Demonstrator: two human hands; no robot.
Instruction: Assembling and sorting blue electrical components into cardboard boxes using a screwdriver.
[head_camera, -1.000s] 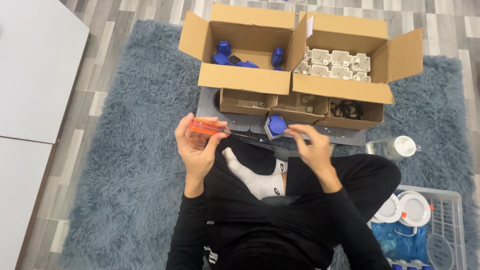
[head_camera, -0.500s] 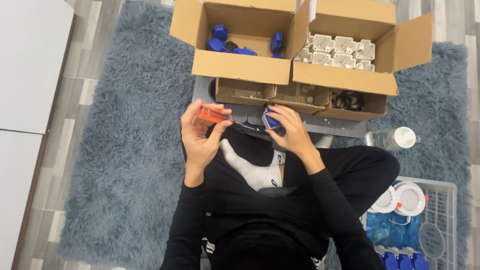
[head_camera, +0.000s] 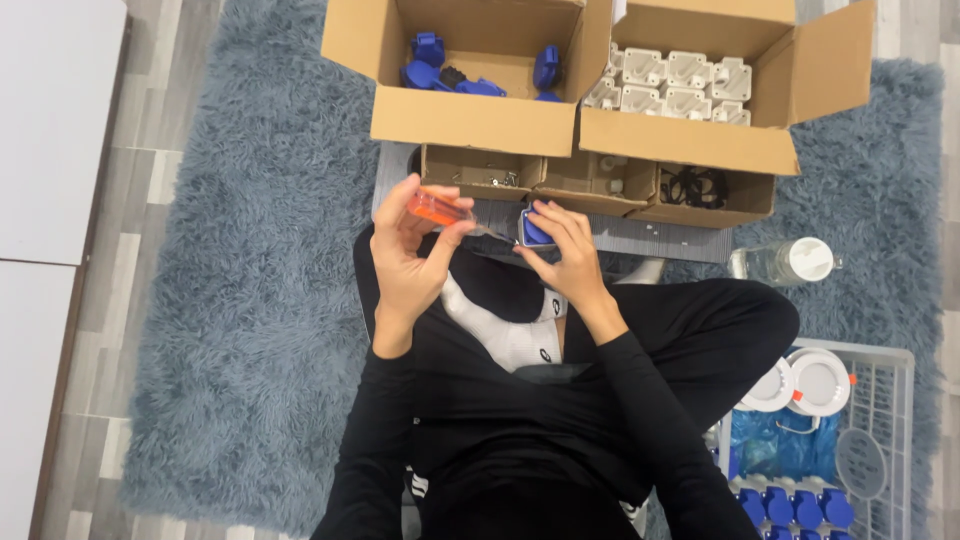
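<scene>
Orange-handled screwdriver (head_camera: 440, 209): held in the left hand (head_camera: 408, 262), fingers closed round the handle, its thin metal shaft angled down and right toward the blue part (head_camera: 533, 229). Blue part: pinched in the right hand (head_camera: 566, 258), fingers curled over it, above the lap and just in front of the boxes.

Surroundings: person seated cross-legged on a shaggy grey-blue rug (head_camera: 250, 300), white sock (head_camera: 510, 335) showing between the knees. A grey board (head_camera: 640, 238) lies under the low boxes, directly beyond the hands. A clear plastic bottle (head_camera: 785, 262) with a white cap lies on its side to the right, near the right knee.

Edges and room: the box fronts stand close ahead of the hands; rug to the left lies open as far as the wood-look floor (head_camera: 120, 200) and a white panel (head_camera: 50, 120) at the left edge.

Containers:
- Left cardboard box (head_camera: 470, 120), flaps open: several blue parts (head_camera: 445, 75).
- Right cardboard box (head_camera: 690, 140), flaps open: rows of white moulded housings (head_camera: 670, 80).
- Low cardboard tray (head_camera: 590, 185), divided: small metal bits at left, a black coiled item (head_camera: 693, 186) at right; middle contents unclear.
- White wire basket (head_camera: 880, 440) at lower right: round white discs (head_camera: 800, 382), a blue bag, blue pieces along the bottom.
</scene>
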